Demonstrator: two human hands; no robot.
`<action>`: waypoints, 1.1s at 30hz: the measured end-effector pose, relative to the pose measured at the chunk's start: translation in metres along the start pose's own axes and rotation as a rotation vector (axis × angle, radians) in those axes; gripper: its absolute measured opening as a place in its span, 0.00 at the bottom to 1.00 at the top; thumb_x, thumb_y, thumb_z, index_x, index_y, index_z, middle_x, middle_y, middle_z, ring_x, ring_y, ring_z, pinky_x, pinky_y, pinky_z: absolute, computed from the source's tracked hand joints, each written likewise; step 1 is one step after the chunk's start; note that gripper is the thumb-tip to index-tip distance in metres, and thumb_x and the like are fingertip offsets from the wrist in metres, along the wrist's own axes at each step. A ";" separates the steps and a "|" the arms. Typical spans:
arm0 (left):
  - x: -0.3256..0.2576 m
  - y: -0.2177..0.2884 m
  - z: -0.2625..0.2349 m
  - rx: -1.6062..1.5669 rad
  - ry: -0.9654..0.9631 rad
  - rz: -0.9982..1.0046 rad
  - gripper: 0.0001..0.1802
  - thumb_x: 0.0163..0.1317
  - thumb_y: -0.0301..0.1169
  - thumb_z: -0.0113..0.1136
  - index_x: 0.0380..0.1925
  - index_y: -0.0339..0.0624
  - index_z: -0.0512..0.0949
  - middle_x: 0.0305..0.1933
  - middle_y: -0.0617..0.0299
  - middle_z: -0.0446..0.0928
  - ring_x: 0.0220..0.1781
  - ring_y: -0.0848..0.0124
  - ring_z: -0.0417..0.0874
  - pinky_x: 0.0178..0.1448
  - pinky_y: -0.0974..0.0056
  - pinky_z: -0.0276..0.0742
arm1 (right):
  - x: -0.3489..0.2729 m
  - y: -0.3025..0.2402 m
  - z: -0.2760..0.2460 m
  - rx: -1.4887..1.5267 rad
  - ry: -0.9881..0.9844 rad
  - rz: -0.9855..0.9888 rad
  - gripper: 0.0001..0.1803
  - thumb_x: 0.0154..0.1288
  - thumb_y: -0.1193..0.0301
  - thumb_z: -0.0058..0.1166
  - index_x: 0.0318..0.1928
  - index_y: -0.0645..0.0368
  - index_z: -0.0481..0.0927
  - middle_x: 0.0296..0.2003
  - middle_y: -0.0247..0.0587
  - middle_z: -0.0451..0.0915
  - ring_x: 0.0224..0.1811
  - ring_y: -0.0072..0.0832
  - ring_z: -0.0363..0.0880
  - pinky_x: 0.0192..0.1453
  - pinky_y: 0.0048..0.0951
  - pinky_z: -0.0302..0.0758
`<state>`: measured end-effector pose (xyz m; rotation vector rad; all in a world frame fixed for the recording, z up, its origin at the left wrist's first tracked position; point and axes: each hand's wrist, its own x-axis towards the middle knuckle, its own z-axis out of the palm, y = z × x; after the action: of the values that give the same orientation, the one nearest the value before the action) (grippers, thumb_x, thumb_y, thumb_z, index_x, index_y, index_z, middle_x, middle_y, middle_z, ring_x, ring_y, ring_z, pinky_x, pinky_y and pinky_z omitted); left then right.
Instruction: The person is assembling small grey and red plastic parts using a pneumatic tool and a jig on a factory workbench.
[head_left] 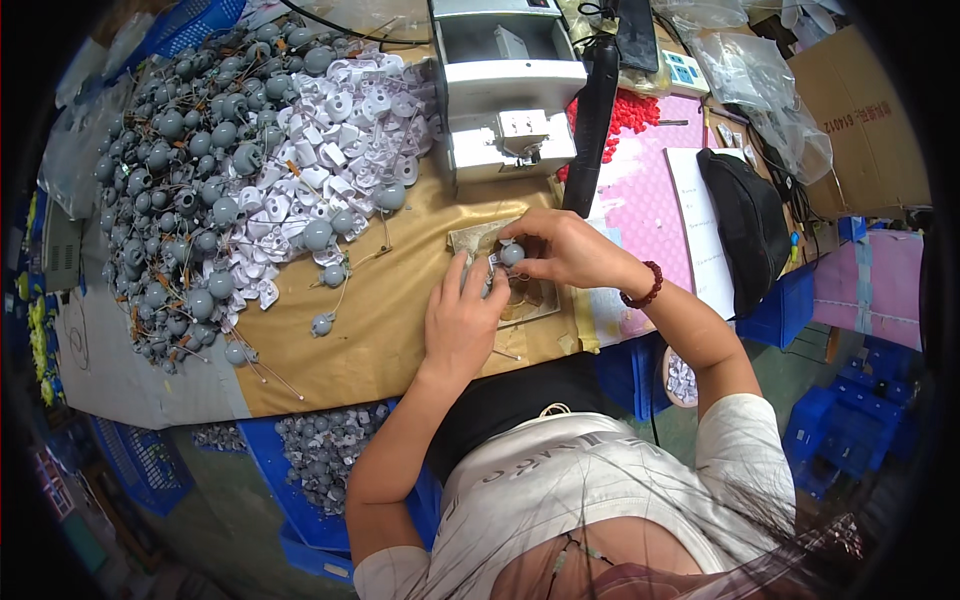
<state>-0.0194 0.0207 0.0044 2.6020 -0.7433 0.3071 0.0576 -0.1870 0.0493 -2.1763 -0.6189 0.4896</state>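
Over a small square board (545, 302) on the brown-covered table, both my hands work close together. My right hand (575, 250), with a dark red bead bracelet at the wrist, pinches a grey ball-shaped part (512, 254) between thumb and fingers. Just left of it, my left hand (462, 318) has its fingers bent down together at the board, touching a small piece by the ball that I cannot make out. Left of my hands lie white plastic caps (345, 140) in a heap, beside a big pile of grey ball parts with thin wires (215, 135).
A silver machine (510, 90) stands beyond my hands, with a black strip-like object (592, 125) at its right. Red pieces (628, 115), a paper sheet (700, 225) and a black pouch (745, 225) lie to the right. Blue bins (265, 450) stand below the table edge.
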 end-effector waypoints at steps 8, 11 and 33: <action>0.007 -0.001 -0.002 -0.115 -0.004 -0.075 0.16 0.54 0.28 0.67 0.45 0.46 0.83 0.53 0.56 0.77 0.63 0.55 0.75 0.57 0.51 0.73 | 0.005 0.009 0.009 -0.215 0.102 -0.040 0.27 0.57 0.69 0.71 0.57 0.60 0.79 0.44 0.49 0.76 0.43 0.44 0.79 0.46 0.39 0.77; 0.024 0.006 -0.004 -0.188 0.036 -0.198 0.18 0.54 0.29 0.68 0.46 0.45 0.81 0.50 0.57 0.77 0.59 0.55 0.76 0.56 0.52 0.73 | 0.000 0.005 0.014 -0.198 0.166 0.015 0.32 0.57 0.68 0.71 0.62 0.58 0.75 0.46 0.48 0.75 0.46 0.44 0.79 0.49 0.39 0.77; 0.031 0.006 0.000 -0.279 0.042 -0.208 0.18 0.54 0.25 0.67 0.46 0.37 0.78 0.42 0.51 0.76 0.48 0.50 0.75 0.52 0.51 0.75 | 0.025 -0.045 -0.066 0.496 0.974 -0.529 0.29 0.67 0.85 0.55 0.66 0.69 0.61 0.36 0.42 0.80 0.34 0.27 0.81 0.46 0.39 0.82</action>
<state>0.0030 0.0019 0.0163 2.3736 -0.4587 0.1796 0.1006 -0.1870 0.1208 -1.4339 -0.4162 -0.6212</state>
